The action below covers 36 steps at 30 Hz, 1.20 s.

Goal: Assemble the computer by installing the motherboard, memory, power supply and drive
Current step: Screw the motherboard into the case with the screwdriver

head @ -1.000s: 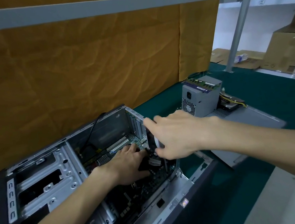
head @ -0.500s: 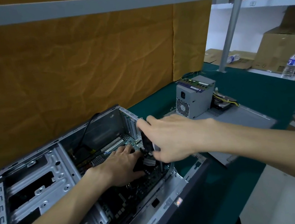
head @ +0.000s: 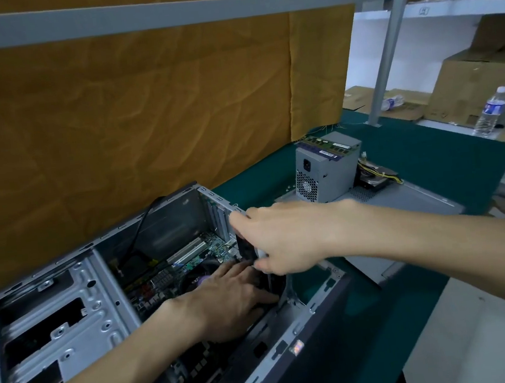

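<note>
Workshop or storeroom: metal shelving (head: 391,37), cardboard boxes (head: 481,80), green bench mat (head: 429,155).

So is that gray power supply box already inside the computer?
No, the power supply stands outside the computer case, on the gray side panel lying on the green table cover.

green mat (head: 429,152) | cardboard boxes (head: 478,83) | water bottle (head: 489,112) | brown sheet (head: 128,111)
</note>
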### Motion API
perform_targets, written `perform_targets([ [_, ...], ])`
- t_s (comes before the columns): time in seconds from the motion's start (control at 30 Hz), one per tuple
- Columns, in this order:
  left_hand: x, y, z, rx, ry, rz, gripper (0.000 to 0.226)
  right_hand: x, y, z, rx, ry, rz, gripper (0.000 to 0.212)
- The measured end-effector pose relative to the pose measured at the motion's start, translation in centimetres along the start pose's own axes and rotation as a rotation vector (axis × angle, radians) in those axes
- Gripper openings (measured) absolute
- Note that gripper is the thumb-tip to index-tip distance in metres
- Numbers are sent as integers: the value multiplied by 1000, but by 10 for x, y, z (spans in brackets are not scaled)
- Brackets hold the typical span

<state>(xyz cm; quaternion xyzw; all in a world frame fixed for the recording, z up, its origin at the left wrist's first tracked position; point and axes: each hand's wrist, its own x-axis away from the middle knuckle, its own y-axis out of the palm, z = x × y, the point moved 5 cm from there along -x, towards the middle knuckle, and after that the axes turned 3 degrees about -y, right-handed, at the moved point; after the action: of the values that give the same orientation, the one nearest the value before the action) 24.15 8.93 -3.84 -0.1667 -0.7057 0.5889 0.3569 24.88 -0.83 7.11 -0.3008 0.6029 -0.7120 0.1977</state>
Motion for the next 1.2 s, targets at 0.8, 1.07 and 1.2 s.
perform_targets([
  [0.8, -7, 10, -1, -144, -68, -160, 42, -7, -6, -1, 168, -56, 83, 31],
  [1.07, -5, 8, -1, -141, -60, -135, 41, -5, -4, -1, 144, -60, 61, 32],
  [1.2, -5, 9, -2, -145, -62, -133, 42, -5, -2, -2, 47, -93, -39, 32],
])
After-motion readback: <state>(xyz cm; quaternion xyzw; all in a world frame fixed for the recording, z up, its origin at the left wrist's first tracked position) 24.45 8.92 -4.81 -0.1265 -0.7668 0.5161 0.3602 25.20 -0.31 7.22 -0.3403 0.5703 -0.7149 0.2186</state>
